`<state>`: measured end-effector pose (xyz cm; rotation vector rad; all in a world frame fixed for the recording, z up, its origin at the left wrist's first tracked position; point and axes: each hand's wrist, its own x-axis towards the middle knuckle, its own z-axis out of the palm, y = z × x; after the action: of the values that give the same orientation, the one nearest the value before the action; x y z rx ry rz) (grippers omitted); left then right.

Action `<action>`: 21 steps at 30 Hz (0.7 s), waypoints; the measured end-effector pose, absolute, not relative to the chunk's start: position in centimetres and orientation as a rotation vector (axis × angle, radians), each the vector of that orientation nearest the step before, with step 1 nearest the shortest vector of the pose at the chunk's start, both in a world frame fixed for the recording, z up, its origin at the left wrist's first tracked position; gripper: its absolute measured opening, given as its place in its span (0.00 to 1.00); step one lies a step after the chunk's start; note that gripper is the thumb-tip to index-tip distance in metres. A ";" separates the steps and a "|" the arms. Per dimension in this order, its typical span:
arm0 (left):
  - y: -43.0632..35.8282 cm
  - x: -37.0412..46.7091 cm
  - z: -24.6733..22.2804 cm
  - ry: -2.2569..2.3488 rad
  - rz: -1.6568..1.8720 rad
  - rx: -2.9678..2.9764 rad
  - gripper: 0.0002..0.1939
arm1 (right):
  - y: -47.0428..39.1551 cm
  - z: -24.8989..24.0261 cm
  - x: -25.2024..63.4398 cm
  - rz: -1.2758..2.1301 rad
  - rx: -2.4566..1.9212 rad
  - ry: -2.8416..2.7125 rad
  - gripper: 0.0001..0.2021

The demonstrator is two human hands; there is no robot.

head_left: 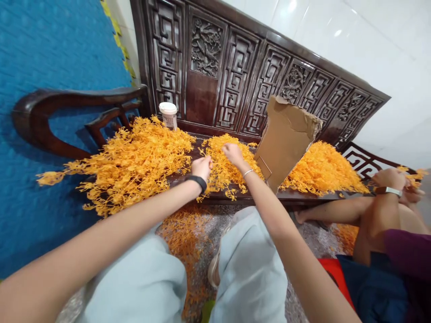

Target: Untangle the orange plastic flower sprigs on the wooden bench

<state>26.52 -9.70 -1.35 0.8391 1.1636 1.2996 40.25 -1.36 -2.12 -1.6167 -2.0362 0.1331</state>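
Observation:
Several heaps of bright orange, stringy, branching pieces lie on a dark carved wooden bench. My left hand (202, 168), with a black band at its wrist, is closed in front of the middle heap (220, 163). Over that same heap my right hand (232, 154) is closed too, a thin bracelet on its wrist. The fingers hide whatever is pinched in either hand. A larger orange heap (138, 163) spreads over the bench to the left of my hands, some of it hanging past the edge.
A lidded white cup (168, 115) stands behind the left heap. An upright cardboard sheet (286, 134) separates the middle heap from a right heap (323, 170). At far right, another person's hands (400, 181) hold orange pieces. Orange scraps (186, 237) litter the floor.

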 end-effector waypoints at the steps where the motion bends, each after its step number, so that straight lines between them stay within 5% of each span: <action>1: -10.7 26.7 -1.3 1.147 1.267 0.870 0.12 | -1.2 -2.3 41.6 0.138 -1.712 -1.905 0.13; 7: -13.9 27.3 -2.3 1.052 0.967 0.987 0.13 | -1.2 -5.2 48.3 0.137 -1.791 -1.563 0.17; 15: -12.2 24.4 -3.9 1.113 0.919 0.935 0.03 | -0.7 -5.8 50.7 0.220 -1.769 -1.490 0.27; 21: -12.5 23.1 -2.6 0.898 0.893 1.002 0.05 | -2.7 -5.0 47.5 0.521 -1.447 -1.584 0.20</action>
<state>23.09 -12.47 -2.57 1.0017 0.8980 0.8930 47.54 -2.66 -4.96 -1.4473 -1.5837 0.5214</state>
